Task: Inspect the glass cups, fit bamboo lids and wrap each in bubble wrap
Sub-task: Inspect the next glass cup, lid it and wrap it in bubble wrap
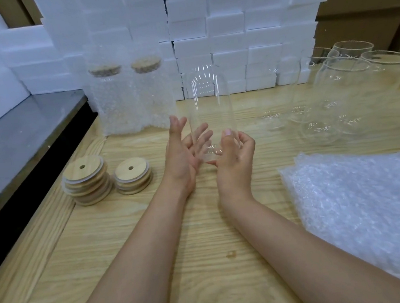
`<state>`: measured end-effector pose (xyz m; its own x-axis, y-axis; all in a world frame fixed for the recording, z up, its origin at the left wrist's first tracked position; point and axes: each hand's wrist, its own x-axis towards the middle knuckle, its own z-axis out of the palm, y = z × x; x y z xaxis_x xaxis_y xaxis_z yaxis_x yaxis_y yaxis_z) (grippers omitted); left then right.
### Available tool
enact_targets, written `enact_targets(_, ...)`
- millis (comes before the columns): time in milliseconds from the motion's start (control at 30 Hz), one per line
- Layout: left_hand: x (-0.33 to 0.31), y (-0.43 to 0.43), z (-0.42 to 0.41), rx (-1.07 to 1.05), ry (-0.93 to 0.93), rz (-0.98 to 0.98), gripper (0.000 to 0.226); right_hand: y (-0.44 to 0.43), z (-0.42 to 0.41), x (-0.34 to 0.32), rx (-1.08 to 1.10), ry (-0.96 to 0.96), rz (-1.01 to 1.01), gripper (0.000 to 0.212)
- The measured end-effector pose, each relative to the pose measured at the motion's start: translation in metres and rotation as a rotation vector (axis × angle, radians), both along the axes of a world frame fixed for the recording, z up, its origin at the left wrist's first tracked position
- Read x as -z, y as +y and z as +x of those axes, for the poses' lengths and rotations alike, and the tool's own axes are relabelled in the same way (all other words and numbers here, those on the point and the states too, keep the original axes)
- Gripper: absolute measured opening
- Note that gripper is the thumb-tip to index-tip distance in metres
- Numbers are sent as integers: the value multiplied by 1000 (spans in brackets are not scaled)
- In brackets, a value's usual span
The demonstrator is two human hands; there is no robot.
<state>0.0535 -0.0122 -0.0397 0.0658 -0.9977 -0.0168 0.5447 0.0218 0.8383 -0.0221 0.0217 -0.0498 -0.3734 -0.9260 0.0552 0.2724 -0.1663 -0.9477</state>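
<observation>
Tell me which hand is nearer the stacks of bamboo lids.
Left. The left hand is just right of the lid stacks, open beside the glass cup; the right hand grips the cup's base farther right.

The cups [343,92] were clear, the lids [87,181] pale tan, the foam blocks [225,25] white, the counter [154,242] light wood-grained.

Wood table [203,237]; white foam blocks [225,25] stacked along its back edge; cardboard boxes [362,11] top right; grey metal counter [19,135] left.
</observation>
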Motion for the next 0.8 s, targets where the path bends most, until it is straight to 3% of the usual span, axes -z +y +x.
enact_targets(100, -1, 2, -2, 99, -66, 25, 70, -2, 0, 2, 13, -127, 19, 25)
enact_targets(300, -1, 5, -3, 169, -113, 16, 78, -3, -2, -2, -23, -216, 75, 39)
enact_targets(467, -1, 6, -2, 80, -81, -10, 76, 2, 1, -1, 26, 17, 19, 37)
enact_targets(667, -3, 8, -7, 67, -14, -50, 105, 16, 7, -8, 12, 284, -195, 64)
enact_targets(800, -1, 5, -8, 55, -36, -87, 110, 11, 3, -5, 2, 275, -181, 59)
